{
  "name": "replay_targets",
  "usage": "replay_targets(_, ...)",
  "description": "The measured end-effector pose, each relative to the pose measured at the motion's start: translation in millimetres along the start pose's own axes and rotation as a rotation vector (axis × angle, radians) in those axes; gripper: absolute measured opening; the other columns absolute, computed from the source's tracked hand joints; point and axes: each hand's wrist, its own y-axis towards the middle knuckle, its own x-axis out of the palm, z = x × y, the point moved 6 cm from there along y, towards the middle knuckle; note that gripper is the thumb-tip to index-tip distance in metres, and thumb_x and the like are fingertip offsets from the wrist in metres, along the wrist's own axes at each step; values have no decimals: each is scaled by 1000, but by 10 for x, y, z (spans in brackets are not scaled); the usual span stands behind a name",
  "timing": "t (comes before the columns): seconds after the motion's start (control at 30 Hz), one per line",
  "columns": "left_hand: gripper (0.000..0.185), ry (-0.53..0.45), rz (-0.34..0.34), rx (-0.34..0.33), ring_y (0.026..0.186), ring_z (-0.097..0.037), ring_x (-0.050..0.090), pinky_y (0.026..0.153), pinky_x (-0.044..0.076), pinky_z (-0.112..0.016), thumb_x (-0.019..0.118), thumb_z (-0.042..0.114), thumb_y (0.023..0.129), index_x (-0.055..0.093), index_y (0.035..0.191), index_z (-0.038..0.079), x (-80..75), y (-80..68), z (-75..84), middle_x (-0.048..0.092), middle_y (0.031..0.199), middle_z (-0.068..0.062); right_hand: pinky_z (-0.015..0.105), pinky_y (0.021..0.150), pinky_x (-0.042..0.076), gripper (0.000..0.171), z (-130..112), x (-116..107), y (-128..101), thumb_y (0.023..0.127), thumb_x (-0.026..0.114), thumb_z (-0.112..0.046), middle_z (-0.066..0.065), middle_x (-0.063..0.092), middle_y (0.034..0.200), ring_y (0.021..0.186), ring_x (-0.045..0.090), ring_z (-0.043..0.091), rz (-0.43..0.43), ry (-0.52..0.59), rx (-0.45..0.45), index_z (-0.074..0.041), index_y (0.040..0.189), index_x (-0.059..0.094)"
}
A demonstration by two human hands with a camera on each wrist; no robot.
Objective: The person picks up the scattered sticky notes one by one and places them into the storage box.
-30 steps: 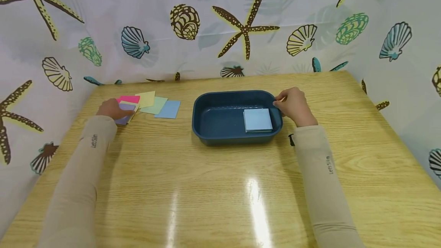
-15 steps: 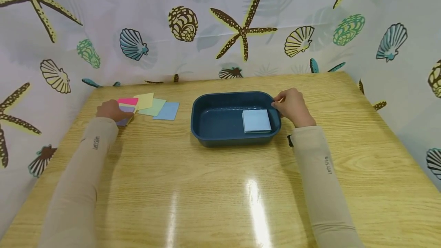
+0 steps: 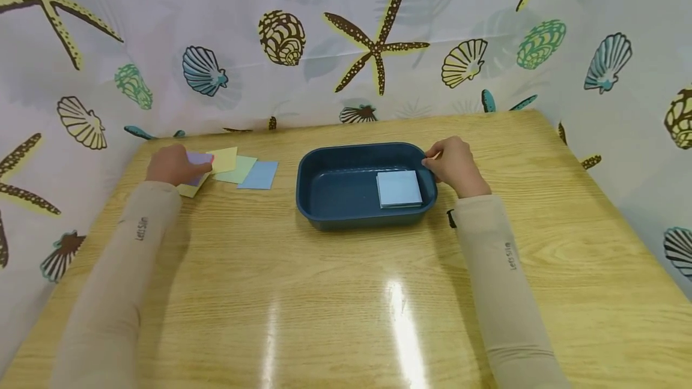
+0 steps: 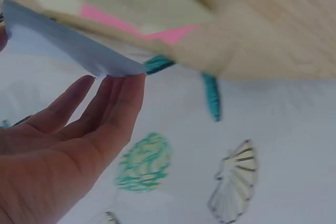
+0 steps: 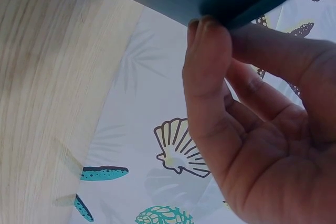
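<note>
At the far left of the head view, my left hand (image 3: 170,165) pinches a purple square of note paper (image 3: 199,161) between thumb and fingers. The left wrist view shows this purple square (image 4: 68,45) tilted and raised above the tabletop. Under it lies a cream note square (image 3: 189,189), and a pink one (image 4: 170,35) peeks out beside that. My right hand (image 3: 456,165) pinches the right end rim of a dark blue plastic bin (image 3: 351,221), thumb and fingers against its edge (image 5: 231,17). Inside the bin, toward the right, lies a stack of light blue squares (image 3: 399,188).
Overlapping squares of yellow (image 3: 226,158), green (image 3: 238,170) and blue (image 3: 258,174) paper fan out between my left hand and the bin. A patterned cloth (image 3: 319,101) with shells and starfish rises behind and beside the wooden table (image 3: 324,293).
My left hand has lifted the purple square up and away, uncovering more of the cream one and hiding most of the pink. The right hand stays at the bin's rim.
</note>
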Motion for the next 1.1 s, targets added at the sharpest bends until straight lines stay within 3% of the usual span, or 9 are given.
replay_targets(0.1, 48, -57, 51, 111, 58, -28, 46, 53, 39, -40, 65, 41, 83, 50, 74, -3, -124, -36, 320, 48, 63, -12, 33, 66, 56, 23, 20, -3, -11, 94, 60, -5, 25, 59, 102, 67, 67, 24, -1, 2, 16, 9, 111, 63)
replay_targets(0.2, 52, -109, 61, 195, 72, -34, 55, 62, 46, -45, 66, 37, 83, 56, 98, -12, -222, -91, 707, 60, 84, -24, 32, 64, 56, 23, 37, -3, -21, 93, 60, -5, 24, 59, 101, 67, 67, 24, -1, 0, 24, 9, 111, 64)
replay_targets(0.3, 62, -141, 50, 257, 89, -39, 54, 73, 49, -50, 66, 35, 83, 53, 119, -14, -292, -140, 1120, 58, 104, -30, 31, 63, 55, 23, 38, -3, -22, 93, 60, -5, 25, 60, 100, 66, 66, 23, 0, 1, 17, 9, 111, 64)
replay_targets(0.5, 67, -107, 13, 418, 97, -37, 51, 81, 48, -48, 69, 37, 81, 52, 127, -9, -330, -239, 1955, 55, 112, -26, 31, 64, 56, 24, 29, -17, -9, 93, 60, -6, 25, 60, 101, 66, 67, 23, 5, 4, 17, 9, 111, 64)
replay_targets(0.63, 68, -70, -78, 523, 97, -32, 54, 80, 50, -43, 71, 38, 80, 52, 130, -3, -205, -306, 2467, 54, 115, -21, 30, 63, 56, 23, 30, -31, 8, 93, 60, -6, 25, 62, 100, 66, 67, 23, 11, -3, 22, 8, 111, 65)
replay_targets(0.83, 66, 2, -198, 726, 99, -26, 53, 83, 48, -35, 72, 36, 80, 53, 131, -1, 122, -385, 3135, 56, 116, -15, 30, 62, 56, 23, 31, -37, 11, 93, 61, -5, 25, 62, 98, 66, 66, 23, 14, 0, 14, 9, 111, 65)
replay_targets(0.97, 64, 90, -268, 789, 97, -23, 52, 86, 47, -33, 71, 41, 81, 55, 130, 2, 396, -385, 3453, 56, 114, -11, 27, 60, 54, 23, 25, -40, -3, 92, 61, -5, 25, 61, 97, 64, 66, 22, 14, 6, 3, 10, 110, 65)
replay_targets(1.1, 64, 160, -324, 823, 97, -20, 53, 86, 47, -32, 71, 43, 82, 55, 130, 4, 646, -378, 3648, 56, 115, -9, 25, 58, 53, 23, 2, -31, 1, 92, 61, -5, 26, 62, 97, 64, 66, 22, 9, 16, -13, 10, 109, 65)
